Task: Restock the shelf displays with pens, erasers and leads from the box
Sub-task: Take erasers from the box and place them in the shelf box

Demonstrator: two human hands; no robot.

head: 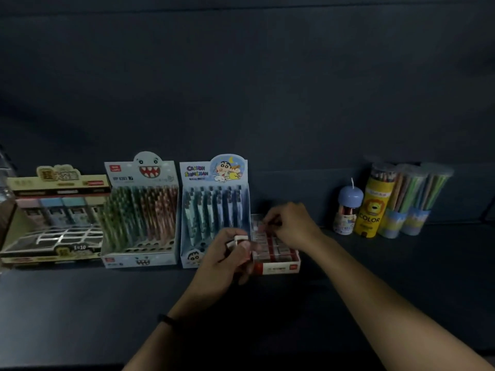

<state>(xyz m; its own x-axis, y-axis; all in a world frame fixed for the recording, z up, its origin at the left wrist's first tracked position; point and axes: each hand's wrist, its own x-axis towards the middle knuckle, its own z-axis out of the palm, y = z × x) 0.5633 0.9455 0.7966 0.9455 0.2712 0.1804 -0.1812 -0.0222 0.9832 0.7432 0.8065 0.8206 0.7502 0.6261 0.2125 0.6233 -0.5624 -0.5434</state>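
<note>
two hands: left hand (226, 257) gripping eraser (240, 239), right hand (293, 223) pinching second eraser (273, 223) over one tray (278, 266)

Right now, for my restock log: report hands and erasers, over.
Left hand grips small white eraser. Right hand pinches second eraser over red cardboard tray. Nothing blocks the tray.
</note>
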